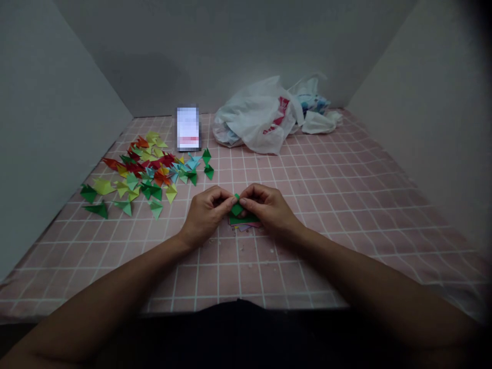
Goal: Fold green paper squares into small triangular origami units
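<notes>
One folded green paper diamond (237, 207) | pinched: left hand (203, 209), right hand (271, 206)

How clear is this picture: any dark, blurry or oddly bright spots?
In the head view, light is dim, with blackness at the upper right; the phone screen glows brightest but is pixelated; the left hand and right hand look fairly sharp around the green folded paper; the right forearm looks softer.

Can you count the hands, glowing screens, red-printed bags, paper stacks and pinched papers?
Hands: 2, left hand and right hand
Glowing screen: 1
Red-printed bag: 1
Paper stack: 1
Pinched green paper: 1
Total: 6
</notes>
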### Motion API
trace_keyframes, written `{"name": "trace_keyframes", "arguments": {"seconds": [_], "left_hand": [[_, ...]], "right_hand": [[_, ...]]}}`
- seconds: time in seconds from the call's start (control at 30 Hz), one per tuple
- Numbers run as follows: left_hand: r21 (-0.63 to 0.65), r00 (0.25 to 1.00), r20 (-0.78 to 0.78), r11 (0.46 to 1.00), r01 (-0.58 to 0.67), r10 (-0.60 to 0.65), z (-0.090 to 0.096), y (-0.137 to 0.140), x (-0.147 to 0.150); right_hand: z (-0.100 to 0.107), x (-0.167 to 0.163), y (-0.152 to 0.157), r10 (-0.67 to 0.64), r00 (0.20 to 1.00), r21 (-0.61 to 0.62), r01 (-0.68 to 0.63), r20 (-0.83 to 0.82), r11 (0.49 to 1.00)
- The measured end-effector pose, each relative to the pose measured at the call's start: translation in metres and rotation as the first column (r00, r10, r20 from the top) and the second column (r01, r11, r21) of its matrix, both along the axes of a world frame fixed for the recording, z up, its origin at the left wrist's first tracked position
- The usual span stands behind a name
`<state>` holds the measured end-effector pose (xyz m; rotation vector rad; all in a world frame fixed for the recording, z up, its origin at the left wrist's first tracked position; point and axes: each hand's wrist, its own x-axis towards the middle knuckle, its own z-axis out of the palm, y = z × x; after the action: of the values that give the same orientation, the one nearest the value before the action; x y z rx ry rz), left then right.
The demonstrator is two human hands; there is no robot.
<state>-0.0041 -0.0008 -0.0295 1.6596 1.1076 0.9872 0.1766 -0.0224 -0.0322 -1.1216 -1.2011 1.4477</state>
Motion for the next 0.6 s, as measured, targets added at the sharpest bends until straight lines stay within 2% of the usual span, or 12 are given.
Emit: {"name": "trace_keyframes", "arguments": {"seconds": [0.2,0.3,0.6], "left_hand": [[-0.173,0.997,0.08,0.984,0.03,-0.016,0.001,0.0013,0.0006],[-0.206,0.995,0.102,0.978,0.042,-0.021,0.0,0.0017,0.0005],[-0.05,1.0,0.0,0.999,0.021,-0.021,-0.0019,0.0023,-0.0008]], "right_hand": [[0.001,-0.0005,0.0007,-0.023,0.999,0.02,0.022,0.044,1.0],[0.0009,-0.0005,0.0003,-0.028,0.999,0.006,0.027,0.04,1.0],[-0.0036,0.0009,0.0014,0.014,1.0,-0.016,-0.014,0.018,1.0]]}}
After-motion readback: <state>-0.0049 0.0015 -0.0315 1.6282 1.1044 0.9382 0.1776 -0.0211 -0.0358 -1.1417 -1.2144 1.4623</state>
